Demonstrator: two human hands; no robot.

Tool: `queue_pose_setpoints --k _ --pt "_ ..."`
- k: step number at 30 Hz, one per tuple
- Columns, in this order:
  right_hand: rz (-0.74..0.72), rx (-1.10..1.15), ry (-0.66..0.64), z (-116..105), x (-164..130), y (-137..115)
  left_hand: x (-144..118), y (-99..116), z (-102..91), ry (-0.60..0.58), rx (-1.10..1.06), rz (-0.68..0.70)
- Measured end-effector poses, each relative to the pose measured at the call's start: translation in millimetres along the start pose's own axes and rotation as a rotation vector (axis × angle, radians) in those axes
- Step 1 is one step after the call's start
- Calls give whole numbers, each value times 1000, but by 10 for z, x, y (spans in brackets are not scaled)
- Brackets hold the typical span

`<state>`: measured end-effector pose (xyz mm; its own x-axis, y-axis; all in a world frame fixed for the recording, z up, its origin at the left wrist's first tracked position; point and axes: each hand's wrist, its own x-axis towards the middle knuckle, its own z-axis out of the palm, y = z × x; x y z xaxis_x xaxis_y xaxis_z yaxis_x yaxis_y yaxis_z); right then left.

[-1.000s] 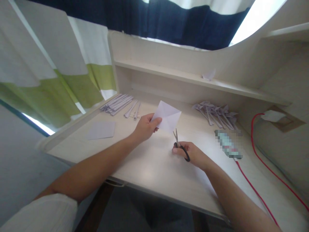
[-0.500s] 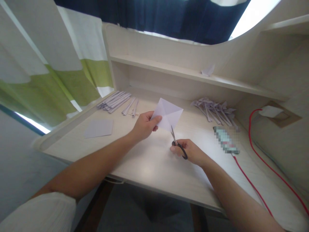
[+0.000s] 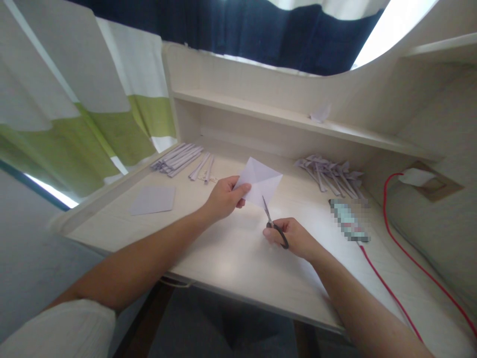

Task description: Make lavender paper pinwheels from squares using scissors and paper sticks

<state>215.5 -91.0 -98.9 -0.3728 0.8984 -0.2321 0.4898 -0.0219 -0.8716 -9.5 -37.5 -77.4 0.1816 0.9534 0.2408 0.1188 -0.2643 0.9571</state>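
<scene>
A square sheet of paper [image 3: 263,176], pale lilac with diagonal creases, is pinched at its left corner between the thumb and fingers of my left hand [image 3: 226,196]. It is held above the desk, one corner pointing down toward me. My right hand [image 3: 292,236] grips a pair of scissors [image 3: 269,215] by the black handles. The metal blades point up and away from me, their tips overlapping the lower corner of the paper. Whether the blades are parted is too small to tell.
Rolled paper sticks [image 3: 178,159] lie at the back left, near a stack of square paper [image 3: 153,200]. Paper pinwheels [image 3: 331,171] are piled at the back right. A phone [image 3: 348,220] with a red cable [image 3: 389,291] lies on the right. A folded paper piece [image 3: 319,114] rests on the shelf.
The scissor tips reach slightly farther into the paper from its lower corner. The view has tilted up a little, so everything sits slightly lower. Both hands keep their hold.
</scene>
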Motion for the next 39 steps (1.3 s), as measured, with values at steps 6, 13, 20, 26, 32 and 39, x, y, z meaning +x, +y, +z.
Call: queue_pose_setpoints --k 6,13,20,26,32,39 --pt "17 22 18 8 5 -11 -1 -3 4 -2 9 0" --pt "13 -26 61 -14 14 25 3 6 0 8 23 -15" --pt "39 -24 78 -2 29 33 -10 43 13 -2 40 -19" --pt "43 30 71 5 29 26 -14 15 24 -32 58 -1" --pt "50 39 64 -3 32 31 -20 22 25 -49 64 -9" --pt "30 46 53 -6 28 36 -27 30 19 -67 59 -18"
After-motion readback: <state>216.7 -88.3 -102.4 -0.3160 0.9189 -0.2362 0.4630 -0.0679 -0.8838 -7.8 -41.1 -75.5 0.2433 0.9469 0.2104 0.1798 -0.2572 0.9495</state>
